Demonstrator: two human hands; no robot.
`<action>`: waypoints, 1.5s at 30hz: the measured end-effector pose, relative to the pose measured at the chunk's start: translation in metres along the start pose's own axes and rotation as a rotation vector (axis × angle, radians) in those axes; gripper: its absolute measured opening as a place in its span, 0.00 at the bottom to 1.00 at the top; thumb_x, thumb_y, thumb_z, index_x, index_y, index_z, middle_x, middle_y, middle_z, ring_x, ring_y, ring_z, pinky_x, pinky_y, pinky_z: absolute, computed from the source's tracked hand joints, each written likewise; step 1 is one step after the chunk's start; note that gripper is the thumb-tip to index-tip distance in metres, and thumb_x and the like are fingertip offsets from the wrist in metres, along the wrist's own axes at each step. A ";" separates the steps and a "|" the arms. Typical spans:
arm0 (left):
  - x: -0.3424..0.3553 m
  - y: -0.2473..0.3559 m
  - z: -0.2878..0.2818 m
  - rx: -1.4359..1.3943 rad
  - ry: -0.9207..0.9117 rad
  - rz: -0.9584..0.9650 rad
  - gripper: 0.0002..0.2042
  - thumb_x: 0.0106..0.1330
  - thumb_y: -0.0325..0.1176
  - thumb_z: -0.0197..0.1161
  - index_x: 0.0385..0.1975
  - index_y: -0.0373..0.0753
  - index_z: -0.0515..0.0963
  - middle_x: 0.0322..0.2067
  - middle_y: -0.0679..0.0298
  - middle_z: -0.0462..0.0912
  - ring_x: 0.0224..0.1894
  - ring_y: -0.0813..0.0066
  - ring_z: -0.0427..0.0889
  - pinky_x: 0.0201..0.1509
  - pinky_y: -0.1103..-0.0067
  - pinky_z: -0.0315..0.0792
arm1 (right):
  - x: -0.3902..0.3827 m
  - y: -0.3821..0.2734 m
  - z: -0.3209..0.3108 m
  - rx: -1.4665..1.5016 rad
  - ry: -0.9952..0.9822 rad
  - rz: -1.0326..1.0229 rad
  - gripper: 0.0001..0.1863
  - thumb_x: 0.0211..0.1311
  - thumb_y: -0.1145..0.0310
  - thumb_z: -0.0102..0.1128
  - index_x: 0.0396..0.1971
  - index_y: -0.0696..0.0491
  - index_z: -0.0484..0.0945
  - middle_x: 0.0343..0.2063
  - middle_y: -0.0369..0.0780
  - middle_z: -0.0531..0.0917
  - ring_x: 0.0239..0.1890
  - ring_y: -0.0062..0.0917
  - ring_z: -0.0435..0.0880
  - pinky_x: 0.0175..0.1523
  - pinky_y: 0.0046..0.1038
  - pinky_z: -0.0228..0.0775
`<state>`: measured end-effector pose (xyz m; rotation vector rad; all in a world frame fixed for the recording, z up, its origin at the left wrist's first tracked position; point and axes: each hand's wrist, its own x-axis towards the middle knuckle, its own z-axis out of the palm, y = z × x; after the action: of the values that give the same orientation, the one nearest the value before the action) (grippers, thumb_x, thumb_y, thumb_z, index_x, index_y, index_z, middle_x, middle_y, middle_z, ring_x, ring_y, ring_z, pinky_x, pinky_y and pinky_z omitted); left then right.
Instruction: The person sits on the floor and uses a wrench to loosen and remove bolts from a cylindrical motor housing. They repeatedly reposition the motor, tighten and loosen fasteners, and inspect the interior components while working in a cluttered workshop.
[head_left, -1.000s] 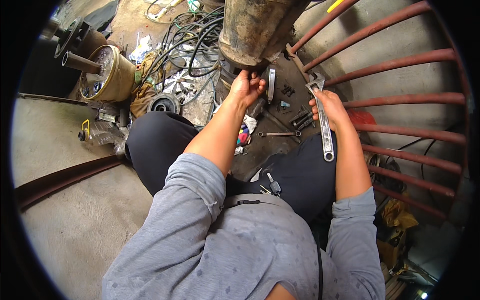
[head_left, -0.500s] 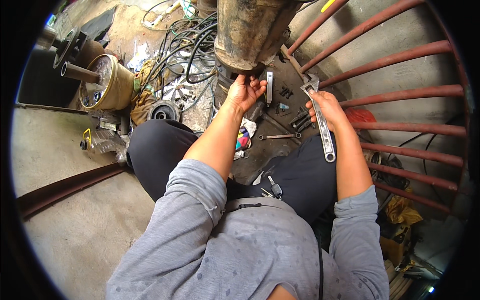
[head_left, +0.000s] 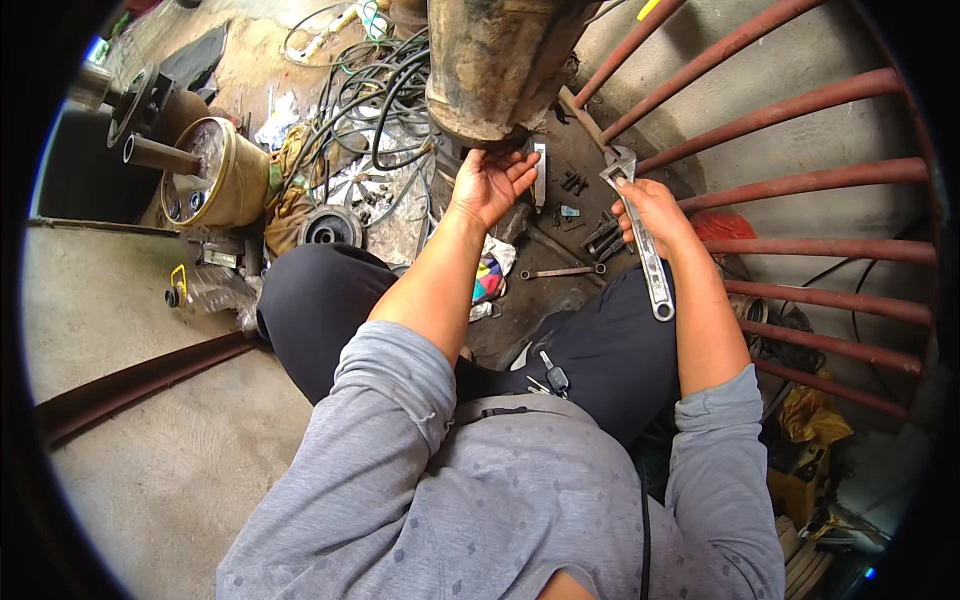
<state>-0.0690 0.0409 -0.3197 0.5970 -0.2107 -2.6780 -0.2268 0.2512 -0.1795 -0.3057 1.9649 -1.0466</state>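
Observation:
A large rusty metal cylinder (head_left: 495, 70) stands upright at the top middle. My left hand (head_left: 490, 188) is at its lower rim, palm up, with its fingers stretched apart and no object visible in them. The thumb and fingertips are close under the rim, and the cylinder's underside is hidden. My right hand (head_left: 655, 218) is closed around an adjustable wrench (head_left: 657, 285), jaw end pointing away from me, to the right of the cylinder. Between the hands lie a double-ended ring spanner (head_left: 563, 272), a hammer (head_left: 545, 240) and several dark bolts (head_left: 603, 238).
Red metal bars (head_left: 810, 190) rise along the right side. Coiled black cables (head_left: 385, 95) lie at the back left, near a dirty bucket (head_left: 235, 170) and a round pulley-like part (head_left: 330, 227). A clear plastic bottle (head_left: 215, 288) lies at the left.
My left hand's fingers have opened out from a curled pose under the cylinder's rim. My right hand still holds the wrench in nearly the same place.

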 end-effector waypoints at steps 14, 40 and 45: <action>0.005 0.000 -0.016 -0.018 -0.202 -0.002 0.19 0.75 0.53 0.56 0.35 0.41 0.79 0.27 0.67 0.80 0.49 0.57 0.85 0.58 0.58 0.77 | 0.003 0.004 0.001 -0.025 -0.028 0.019 0.16 0.75 0.56 0.57 0.40 0.56 0.73 0.27 0.36 0.80 0.20 0.17 0.76 0.21 0.24 0.71; 0.004 0.002 -0.012 -0.031 -0.170 -0.041 0.19 0.75 0.52 0.56 0.36 0.41 0.77 0.26 0.66 0.77 0.46 0.59 0.85 0.59 0.56 0.78 | 0.005 0.006 0.000 -0.066 -0.028 0.004 0.18 0.73 0.56 0.59 0.34 0.58 0.74 0.26 0.37 0.80 0.18 0.19 0.77 0.20 0.25 0.73; 0.003 0.002 -0.009 0.015 -0.138 0.015 0.19 0.74 0.52 0.57 0.32 0.41 0.76 0.24 0.66 0.76 0.44 0.59 0.86 0.59 0.53 0.77 | 0.006 0.006 0.001 -0.058 -0.029 0.005 0.18 0.73 0.55 0.59 0.35 0.57 0.74 0.26 0.37 0.80 0.18 0.19 0.77 0.20 0.25 0.73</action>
<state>-0.0670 0.0371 -0.3284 0.4132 -0.2719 -2.7073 -0.2286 0.2514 -0.1880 -0.3455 1.9718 -0.9782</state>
